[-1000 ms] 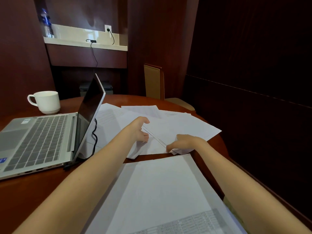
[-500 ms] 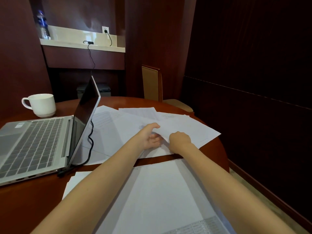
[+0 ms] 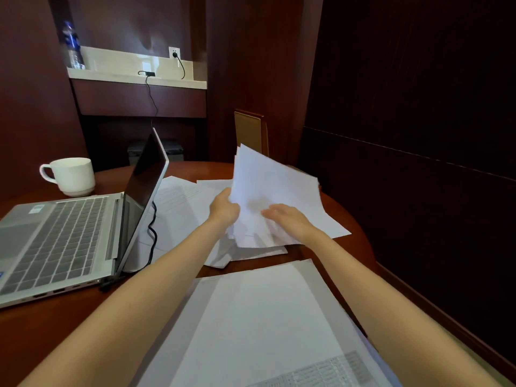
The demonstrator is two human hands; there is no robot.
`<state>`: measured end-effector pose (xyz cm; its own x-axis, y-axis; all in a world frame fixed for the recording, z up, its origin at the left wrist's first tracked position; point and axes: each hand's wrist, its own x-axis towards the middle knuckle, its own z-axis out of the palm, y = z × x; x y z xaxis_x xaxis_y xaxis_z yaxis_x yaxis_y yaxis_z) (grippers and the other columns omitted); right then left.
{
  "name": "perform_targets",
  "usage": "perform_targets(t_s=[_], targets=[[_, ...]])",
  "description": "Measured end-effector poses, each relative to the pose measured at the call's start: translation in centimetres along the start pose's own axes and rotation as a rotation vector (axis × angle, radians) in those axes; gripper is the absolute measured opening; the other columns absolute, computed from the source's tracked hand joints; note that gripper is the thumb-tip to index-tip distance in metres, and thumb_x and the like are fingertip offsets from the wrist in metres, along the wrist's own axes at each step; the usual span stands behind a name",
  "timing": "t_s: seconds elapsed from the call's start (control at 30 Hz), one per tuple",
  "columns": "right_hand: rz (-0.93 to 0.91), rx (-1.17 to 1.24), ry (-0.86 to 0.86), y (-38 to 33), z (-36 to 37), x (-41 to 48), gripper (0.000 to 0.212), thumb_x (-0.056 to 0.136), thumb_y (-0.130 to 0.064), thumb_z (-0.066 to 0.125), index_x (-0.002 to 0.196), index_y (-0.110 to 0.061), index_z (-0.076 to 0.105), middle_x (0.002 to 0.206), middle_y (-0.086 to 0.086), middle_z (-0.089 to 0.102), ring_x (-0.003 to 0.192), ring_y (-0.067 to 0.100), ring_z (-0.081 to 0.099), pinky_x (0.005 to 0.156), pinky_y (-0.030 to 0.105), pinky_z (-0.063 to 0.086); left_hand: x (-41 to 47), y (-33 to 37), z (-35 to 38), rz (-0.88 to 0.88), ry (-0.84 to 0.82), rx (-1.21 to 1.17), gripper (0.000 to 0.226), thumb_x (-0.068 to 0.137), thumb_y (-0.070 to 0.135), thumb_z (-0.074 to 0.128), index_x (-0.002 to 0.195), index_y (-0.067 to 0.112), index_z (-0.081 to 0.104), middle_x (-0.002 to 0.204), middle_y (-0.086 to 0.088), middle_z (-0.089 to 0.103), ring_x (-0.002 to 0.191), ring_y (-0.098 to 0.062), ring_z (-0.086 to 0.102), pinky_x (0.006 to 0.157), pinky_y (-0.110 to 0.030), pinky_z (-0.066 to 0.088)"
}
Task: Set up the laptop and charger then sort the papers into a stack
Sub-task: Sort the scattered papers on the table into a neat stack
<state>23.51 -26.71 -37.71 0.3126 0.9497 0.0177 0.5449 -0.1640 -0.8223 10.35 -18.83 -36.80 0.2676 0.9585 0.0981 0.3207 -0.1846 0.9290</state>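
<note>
Just right of the laptop (image 3: 55, 241), the left hand (image 3: 224, 210) grips a sheaf of papers (image 3: 268, 188) by its left edge, tilted up off the table (image 3: 42, 331). The right hand (image 3: 290, 220) rests flat against the sheaf's face, fingers outstretched (somewhat blurred). Loose sheets (image 3: 184, 208) lie spread behind the laptop's screen, under the charger cable (image 3: 152, 233).
</note>
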Motion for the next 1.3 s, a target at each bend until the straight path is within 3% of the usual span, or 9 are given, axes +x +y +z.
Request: perform_targets(t_s=[0.1, 0.2, 0.3, 0.47, 0.57, 0.8, 0.9, 1.03, 1.3], targets=[[0.043, -0.117, 0.224, 1.9, -2.1, 0.7, 0.063, 0.09, -0.026, 0.06, 0.144, -0.009, 0.03, 0.149, 0.012, 0.03, 0.134, 0.029, 0.036, 0.108, 0.036, 0.03, -0.1, -0.1, -2.0, 0.052, 0.125, -0.038, 0.046, 0.091, -0.009, 0.031, 0.129, 0.007, 0.049, 0.118, -0.008, 0.056, 0.108, -0.026, 0.052, 0.091, -0.032, 0.043], [0.121, -0.183, 0.459, 4.0, -4.3, 0.9, 0.064, 0.087, -0.023, 0.064, 0.141, -0.009, 0.033, 0.145, 0.015, 0.035, 0.13, 0.033, 0.039, 0.104, 0.039, 0.034, 0.7, -0.9, -4.1, 0.069, 0.196, -0.075, 0.043, 0.088, -0.013, 0.03, 0.122, 0.005, 0.049, 0.091, -0.007, 0.054, 0.087, -0.023, 0.049, 0.063, -0.025, 0.043], [0.189, 0.104, 0.58, 4.9, -5.6, 0.6, 0.076, 0.087, -0.022, 0.065, 0.146, -0.005, 0.021, 0.145, 0.019, 0.035, 0.131, 0.036, 0.038, 0.106, 0.043, 0.034, 1.1, -1.2, -5.4, 0.088, 0.216, -0.122, 0.043, 0.09, -0.012, 0.033, 0.125, 0.01, 0.047, 0.096, -0.01, 0.055, 0.078, -0.022, 0.051, 0.056, -0.021, 0.04], [0.056, 0.423, 0.659, 4.1, -6.2, 0.8, 0.01, 0.093, -0.012, 0.052, 0.101, -0.008, 0.051, 0.093, 0.009, 0.057, 0.087, 0.023, 0.052, 0.068, 0.026, 0.043, 0.1, 0.1, -5.7, 0.204, 0.195, -0.188, 0.043, 0.091, -0.013, 0.034, 0.122, 0.015, 0.046, 0.108, -0.001, 0.055, 0.078, -0.01, 0.053, 0.057, -0.011, 0.043], [-0.008, 0.406, 0.729, 3.5, -6.3, 1.0, 0.007, 0.094, -0.011, 0.047, 0.089, -0.009, 0.043, 0.086, 0.01, 0.044, 0.076, 0.02, 0.04, 0.061, 0.025, 0.031, -0.3, 1.1, -6.0, 0.229, 0.223, -0.248, 0.043, 0.091, -0.011, 0.039, 0.128, 0.011, 0.045, 0.112, 0.004, 0.054, 0.096, -0.012, 0.052, 0.055, -0.005, 0.04], [-0.077, 0.56, 0.745, 3.0, -6.0, -0.1, 0.013, 0.092, -0.016, 0.053, 0.081, -0.012, 0.049, 0.074, -0.002, 0.05, 0.07, 0.015, 0.048, 0.058, 0.024, 0.035, -1.0, 0.4, -6.4, 0.22, 0.171, -0.348, 0.046, 0.088, 0.009, 0.062, 0.129, 0.008, 0.039, 0.116, -0.002, 0.059, 0.101, -0.017, 0.057, 0.064, -0.013, 0.043], [-0.089, 0.591, 0.671, 2.7, -5.7, 0.0, 0.004, 0.091, -0.012, 0.054, 0.092, -0.014, 0.057, 0.089, 0.003, 0.059, 0.084, 0.019, 0.054, 0.063, 0.024, 0.041, -1.4, 0.6, -6.1, 0.175, 0.149, -0.346, 0.053, 0.085, 0.012, 0.067, 0.13, 0.01, 0.04, 0.114, 0.001, 0.055, 0.101, -0.014, 0.052, 0.079, -0.021, 0.043], [-0.072, 0.59, 0.631, 2.6, -5.7, -0.2, 0.025, 0.09, -0.011, 0.055, 0.113, -0.009, 0.062, 0.104, 0.003, 0.062, 0.097, 0.021, 0.056, 0.078, 0.029, 0.044, -1.2, 0.5, -6.1, 0.17, 0.128, -0.346, 0.05, 0.084, 0.013, 0.068, 0.129, 0.009, 0.048, 0.118, -0.001, 0.057, 0.106, -0.016, 0.053, 0.087, -0.026, 0.041], [-0.056, 0.572, 0.461, 2.7, -6.4, -1.1, 0.032, 0.092, -0.013, 0.058, 0.122, -0.003, 0.059, 0.114, 0.008, 0.062, 0.101, 0.025, 0.058, 0.07, 0.023, 0.048, -0.6, 0.5, -6.0, 0.126, 0.157, -0.282, 0.041, 0.086, 0.021, 0.065, 0.124, 0.01, 0.056, 0.124, -0.009, 0.06, 0.113, -0.027, 0.057, 0.089, -0.034, 0.047]])
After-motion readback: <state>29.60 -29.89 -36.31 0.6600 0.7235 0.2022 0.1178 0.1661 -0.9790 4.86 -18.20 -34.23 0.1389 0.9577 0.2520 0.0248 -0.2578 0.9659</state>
